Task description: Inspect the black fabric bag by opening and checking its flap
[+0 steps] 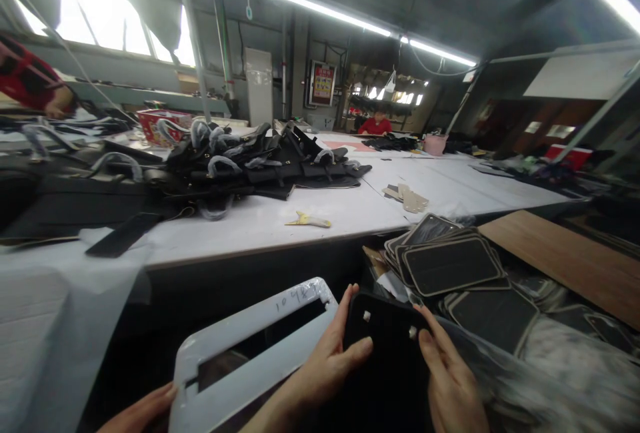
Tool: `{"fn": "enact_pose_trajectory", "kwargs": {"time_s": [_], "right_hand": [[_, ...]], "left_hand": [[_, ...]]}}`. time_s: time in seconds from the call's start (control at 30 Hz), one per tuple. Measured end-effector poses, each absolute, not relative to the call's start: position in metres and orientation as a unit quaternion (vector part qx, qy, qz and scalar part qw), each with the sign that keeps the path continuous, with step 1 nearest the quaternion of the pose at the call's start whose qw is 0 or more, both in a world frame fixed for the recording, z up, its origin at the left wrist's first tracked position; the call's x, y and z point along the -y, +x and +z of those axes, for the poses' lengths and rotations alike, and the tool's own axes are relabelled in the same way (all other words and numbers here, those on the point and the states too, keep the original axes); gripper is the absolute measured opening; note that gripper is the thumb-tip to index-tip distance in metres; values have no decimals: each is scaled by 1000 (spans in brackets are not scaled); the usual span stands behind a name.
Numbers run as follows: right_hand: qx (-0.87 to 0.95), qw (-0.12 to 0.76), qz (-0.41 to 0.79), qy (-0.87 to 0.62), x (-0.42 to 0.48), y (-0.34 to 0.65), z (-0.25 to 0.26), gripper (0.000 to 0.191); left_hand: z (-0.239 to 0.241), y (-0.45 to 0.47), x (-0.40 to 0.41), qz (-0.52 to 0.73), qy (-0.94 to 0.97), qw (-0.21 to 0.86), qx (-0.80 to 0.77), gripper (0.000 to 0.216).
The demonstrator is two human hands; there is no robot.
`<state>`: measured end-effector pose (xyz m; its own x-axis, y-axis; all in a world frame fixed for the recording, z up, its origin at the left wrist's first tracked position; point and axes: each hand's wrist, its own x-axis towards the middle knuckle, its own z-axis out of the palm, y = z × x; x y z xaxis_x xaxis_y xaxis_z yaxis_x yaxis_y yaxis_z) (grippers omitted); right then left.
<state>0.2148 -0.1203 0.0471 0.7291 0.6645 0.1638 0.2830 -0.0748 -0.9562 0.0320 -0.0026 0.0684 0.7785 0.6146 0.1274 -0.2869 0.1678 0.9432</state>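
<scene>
My left hand [327, 359] grips the left edge of a black flat panel [385, 359], thumb pressed on its face and fingers curled round the edge. The panel carries two small pale studs near its top. My right hand [450, 379] holds the panel's right side, with one fingertip beside the right stud. Just left of the panel lies a grey template [260, 353] with a long slot and handwritten numbers. A third hand [143, 411] touches the template's lower left corner; I cannot see whose it is.
A stack of black panels with pale edging [450, 263] sits ahead to the right beside a wooden board [565, 256]. The long white table [300, 216] holds a heap of black bags [240, 163], a yellow scrap [309, 221] and tan cut-outs [413, 199]. People work at the far end and far left.
</scene>
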Motion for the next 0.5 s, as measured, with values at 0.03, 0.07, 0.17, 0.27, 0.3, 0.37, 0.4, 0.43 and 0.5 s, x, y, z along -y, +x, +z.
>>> {"fn": "enact_pose_trajectory", "kwargs": {"time_s": [0.03,0.07,0.17,0.27,0.3,0.37,0.4,0.43,0.5], "right_hand": [[331,586,139,-727,124,211,44,61],[327,576,121,-740,126,208,42,62],[288,562,95,-770,128,200,41,65],[269,574,91,-768,123,192,45,64],[273,581,89,-761,121,189,47,63],[291,595,84,-745,120,184,52,60],[298,601,81,-737,120,181,55,59],[305,606,76,-731,120,180,58,57],[315,608,68,-726,123,177,64,55]], "left_hand": [[65,31,5,299,575,745,-158,75],[63,30,6,301,576,740,-170,72],[60,31,10,320,578,727,-186,65],[62,30,12,327,573,728,-187,64],[64,30,13,326,569,731,-190,64],[67,29,15,328,560,734,-202,63],[69,29,16,330,556,734,-210,64],[71,30,16,334,552,733,-218,64],[76,33,19,348,544,729,-227,64]]}}
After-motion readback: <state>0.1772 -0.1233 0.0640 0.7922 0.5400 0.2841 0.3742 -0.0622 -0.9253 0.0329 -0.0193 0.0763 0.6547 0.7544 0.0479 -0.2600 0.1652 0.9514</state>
